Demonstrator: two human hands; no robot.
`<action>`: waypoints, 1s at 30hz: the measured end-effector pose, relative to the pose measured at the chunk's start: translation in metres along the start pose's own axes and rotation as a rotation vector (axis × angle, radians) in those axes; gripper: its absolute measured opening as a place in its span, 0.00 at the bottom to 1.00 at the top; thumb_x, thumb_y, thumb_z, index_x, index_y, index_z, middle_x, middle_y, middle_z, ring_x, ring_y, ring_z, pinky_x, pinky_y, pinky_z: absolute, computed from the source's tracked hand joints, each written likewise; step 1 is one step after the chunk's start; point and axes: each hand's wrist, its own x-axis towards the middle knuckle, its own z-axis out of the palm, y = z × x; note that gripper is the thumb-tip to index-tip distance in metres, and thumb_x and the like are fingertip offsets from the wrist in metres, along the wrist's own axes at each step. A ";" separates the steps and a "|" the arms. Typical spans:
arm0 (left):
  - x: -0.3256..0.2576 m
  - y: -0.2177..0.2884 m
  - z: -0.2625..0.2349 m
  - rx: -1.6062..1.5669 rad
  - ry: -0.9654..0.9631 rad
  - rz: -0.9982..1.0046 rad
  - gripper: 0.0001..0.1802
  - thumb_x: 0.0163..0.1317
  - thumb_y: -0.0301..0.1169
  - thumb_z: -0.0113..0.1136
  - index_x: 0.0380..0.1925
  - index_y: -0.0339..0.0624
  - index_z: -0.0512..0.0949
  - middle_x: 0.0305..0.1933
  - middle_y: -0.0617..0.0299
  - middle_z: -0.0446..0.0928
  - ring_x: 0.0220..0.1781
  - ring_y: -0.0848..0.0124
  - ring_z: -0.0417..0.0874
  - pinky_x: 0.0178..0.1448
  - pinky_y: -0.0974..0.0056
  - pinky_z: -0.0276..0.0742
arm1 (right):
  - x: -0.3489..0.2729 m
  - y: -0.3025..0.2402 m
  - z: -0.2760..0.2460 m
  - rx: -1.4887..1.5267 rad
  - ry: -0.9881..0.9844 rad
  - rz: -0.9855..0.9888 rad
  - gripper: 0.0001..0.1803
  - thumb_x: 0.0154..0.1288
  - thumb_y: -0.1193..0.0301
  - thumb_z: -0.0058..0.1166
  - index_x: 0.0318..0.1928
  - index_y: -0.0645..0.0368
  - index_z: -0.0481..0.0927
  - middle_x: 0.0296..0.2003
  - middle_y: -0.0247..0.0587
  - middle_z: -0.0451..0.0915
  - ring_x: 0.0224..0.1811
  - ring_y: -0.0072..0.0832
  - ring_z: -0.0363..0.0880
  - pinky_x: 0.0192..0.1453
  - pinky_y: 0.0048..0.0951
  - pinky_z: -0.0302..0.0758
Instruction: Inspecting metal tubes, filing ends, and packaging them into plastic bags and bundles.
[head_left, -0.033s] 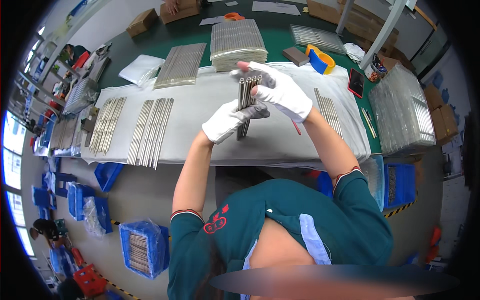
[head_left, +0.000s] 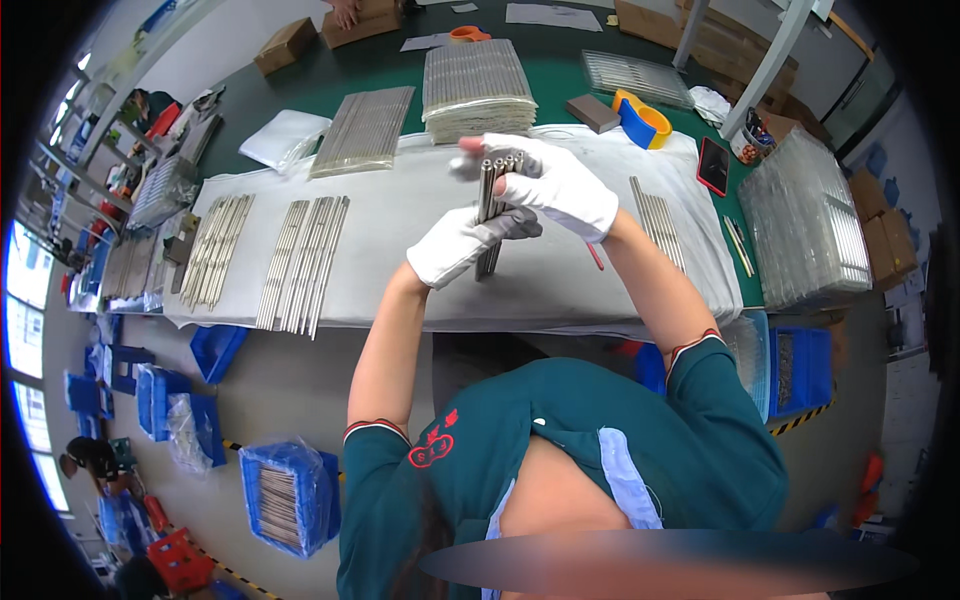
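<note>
A green-topped workbench (head_left: 300, 120) carries a pale grey cloth (head_left: 420, 215) across its near half. Above the cloth, both gloved hands close on one bundle of metal rods (head_left: 490, 215), held nearly upright. The left hand (head_left: 455, 245) wraps the lower part of the bundle, fingers curled shut around it. The right hand (head_left: 555, 185) clasps the upper ends, thumb raised; how many rods it grips cannot be told. Just beyond the grip stands a tall stack of rod trays (head_left: 478, 90), and left of that a flat rod sheet (head_left: 365, 130). Left of the grip, loose rod rows (head_left: 300, 262) lie on the cloth. Right of it lie further rods (head_left: 658, 220), then clear plastic trays (head_left: 805, 215). A yellow-and-blue tape dispenser (head_left: 640, 118) sits beyond the right hand.
</note>
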 end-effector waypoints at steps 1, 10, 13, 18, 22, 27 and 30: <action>-0.002 0.000 0.001 0.004 0.002 0.002 0.12 0.63 0.28 0.50 0.43 0.32 0.73 0.41 0.59 0.77 0.46 0.72 0.77 0.52 0.68 0.71 | 0.005 0.001 0.004 0.110 -0.089 0.064 0.26 0.59 0.65 0.56 0.57 0.60 0.69 0.49 0.40 0.75 0.51 0.25 0.72 0.55 0.28 0.70; -0.034 -0.037 -0.001 0.161 -0.038 -0.044 0.12 0.60 0.35 0.56 0.41 0.43 0.76 0.35 0.65 0.76 0.38 0.76 0.72 0.42 0.71 0.68 | 0.000 -0.002 0.046 0.052 -0.071 -0.059 0.13 0.62 0.62 0.53 0.35 0.61 0.75 0.34 0.34 0.76 0.38 0.21 0.73 0.47 0.25 0.70; -0.080 -0.037 0.014 -0.016 0.008 0.051 0.27 0.56 0.26 0.58 0.56 0.41 0.63 0.54 0.58 0.65 0.54 0.67 0.68 0.58 0.65 0.66 | -0.022 -0.019 0.059 0.134 -0.253 -0.040 0.13 0.61 0.64 0.53 0.40 0.62 0.74 0.35 0.36 0.78 0.39 0.21 0.74 0.48 0.25 0.70; -0.122 -0.089 0.020 0.054 0.075 -0.109 0.18 0.58 0.24 0.51 0.50 0.40 0.68 0.47 0.61 0.72 0.50 0.71 0.71 0.55 0.68 0.66 | -0.038 0.039 0.084 -0.054 -0.414 0.010 0.11 0.60 0.65 0.54 0.35 0.61 0.76 0.31 0.39 0.78 0.34 0.30 0.75 0.43 0.28 0.71; -0.135 -0.189 0.030 0.027 0.188 -0.312 0.09 0.59 0.27 0.51 0.39 0.39 0.73 0.37 0.63 0.77 0.40 0.72 0.75 0.47 0.67 0.69 | -0.058 0.094 0.096 -0.076 -0.448 0.161 0.10 0.62 0.67 0.51 0.38 0.61 0.76 0.33 0.41 0.78 0.35 0.32 0.76 0.45 0.28 0.72; -0.140 -0.178 0.038 0.212 0.131 -0.399 0.12 0.58 0.27 0.49 0.43 0.40 0.73 0.44 0.54 0.76 0.47 0.61 0.76 0.50 0.65 0.70 | -0.079 0.119 0.094 0.062 -0.400 0.174 0.09 0.60 0.71 0.53 0.39 0.62 0.75 0.36 0.39 0.79 0.38 0.29 0.75 0.46 0.28 0.72; -0.138 -0.152 0.039 0.377 0.080 -0.314 0.15 0.58 0.28 0.49 0.46 0.41 0.72 0.50 0.54 0.73 0.52 0.59 0.73 0.53 0.65 0.69 | -0.086 0.117 0.092 0.116 -0.374 0.185 0.10 0.59 0.72 0.55 0.41 0.62 0.77 0.37 0.41 0.79 0.39 0.29 0.76 0.47 0.28 0.72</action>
